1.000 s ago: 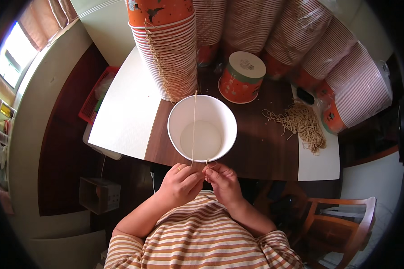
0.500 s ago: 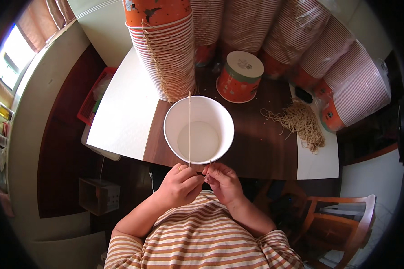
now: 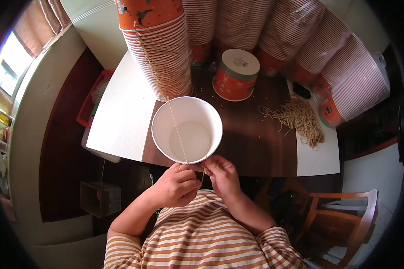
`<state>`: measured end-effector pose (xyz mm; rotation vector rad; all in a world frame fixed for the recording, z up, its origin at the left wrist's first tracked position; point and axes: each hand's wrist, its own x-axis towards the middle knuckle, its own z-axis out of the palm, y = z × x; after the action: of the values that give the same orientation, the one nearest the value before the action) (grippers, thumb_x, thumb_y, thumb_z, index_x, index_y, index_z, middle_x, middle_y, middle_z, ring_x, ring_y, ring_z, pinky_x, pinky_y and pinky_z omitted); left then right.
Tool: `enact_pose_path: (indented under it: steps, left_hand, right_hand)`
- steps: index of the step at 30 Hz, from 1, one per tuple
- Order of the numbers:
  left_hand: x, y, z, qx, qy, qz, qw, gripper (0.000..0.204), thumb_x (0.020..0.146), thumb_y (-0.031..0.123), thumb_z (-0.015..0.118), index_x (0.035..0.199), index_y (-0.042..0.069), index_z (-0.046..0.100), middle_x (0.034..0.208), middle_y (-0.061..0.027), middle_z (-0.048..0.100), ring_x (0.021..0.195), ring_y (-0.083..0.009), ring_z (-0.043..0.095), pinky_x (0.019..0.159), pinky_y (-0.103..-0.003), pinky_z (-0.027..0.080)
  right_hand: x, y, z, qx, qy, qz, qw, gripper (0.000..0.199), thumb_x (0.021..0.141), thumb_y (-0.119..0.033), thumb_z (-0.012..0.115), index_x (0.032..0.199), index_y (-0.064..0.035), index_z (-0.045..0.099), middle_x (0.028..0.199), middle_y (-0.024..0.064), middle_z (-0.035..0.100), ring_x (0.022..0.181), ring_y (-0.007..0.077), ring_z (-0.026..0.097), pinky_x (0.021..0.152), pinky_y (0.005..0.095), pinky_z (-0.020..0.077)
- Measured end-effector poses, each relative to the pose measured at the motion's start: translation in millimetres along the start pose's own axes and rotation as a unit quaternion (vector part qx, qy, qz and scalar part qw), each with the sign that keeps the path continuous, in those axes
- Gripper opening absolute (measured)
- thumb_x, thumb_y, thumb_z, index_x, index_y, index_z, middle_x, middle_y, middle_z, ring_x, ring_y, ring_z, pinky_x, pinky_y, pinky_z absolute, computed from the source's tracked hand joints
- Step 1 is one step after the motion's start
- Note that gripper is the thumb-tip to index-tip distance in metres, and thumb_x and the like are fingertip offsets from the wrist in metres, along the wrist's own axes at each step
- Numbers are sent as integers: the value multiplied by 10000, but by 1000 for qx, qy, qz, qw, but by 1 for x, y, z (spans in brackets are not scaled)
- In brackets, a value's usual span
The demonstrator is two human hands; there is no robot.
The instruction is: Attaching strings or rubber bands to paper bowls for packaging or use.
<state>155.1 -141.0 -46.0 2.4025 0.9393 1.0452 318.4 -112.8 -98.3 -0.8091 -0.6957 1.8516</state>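
Note:
An open paper bucket (image 3: 186, 110), white inside, stands at the table's near edge. A thin tan string (image 3: 177, 128) runs across its mouth from the far rim to the near rim. My left hand (image 3: 178, 184), with a ring on one finger, is curled closed around the string just below the near rim. To its right, my right hand (image 3: 221, 175) pinches the string's end close to the rim. A short length of string hangs between the two hands. The bucket's outer wall on my side is mostly hidden.
Behind stands a tall stack of nested orange buckets (image 3: 159, 58) with string loops down its side. An upturned orange bucket (image 3: 236, 76) is beside it. A tan string heap (image 3: 305, 123) lies at right, near several plastic-wrapped bucket stacks (image 3: 361, 87). A wooden chair (image 3: 336, 224) stands lower right.
The bucket has shifted slightly left and turned, so the string across its mouth now slants toward the far left. My hands have drawn slightly apart, showing string between them.

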Motion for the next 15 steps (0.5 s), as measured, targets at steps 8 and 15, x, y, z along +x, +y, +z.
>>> enact_pose_path:
  steps: [8,15]
  left_hand:
    - [-3,0,5,94,20,-68,993,144,649,24,681,775,71,634,731,-37,545,706,-225,556,703,-352,459]
    - [4,0,14,129,49,-67,988,180,680,46,692,856,57,656,865,-66,630,770,-243,598,713,-350,471]
  right_hand:
    - [2,-9,-3,17,-2,24,1000,134,909,-148,572,900,-25,625,830,43,619,689,75,481,647,210,397]
    - [-1,-1,-6,13,-27,18,999,148,901,-151,576,931,-16,628,849,44,627,684,69,476,653,208,395]
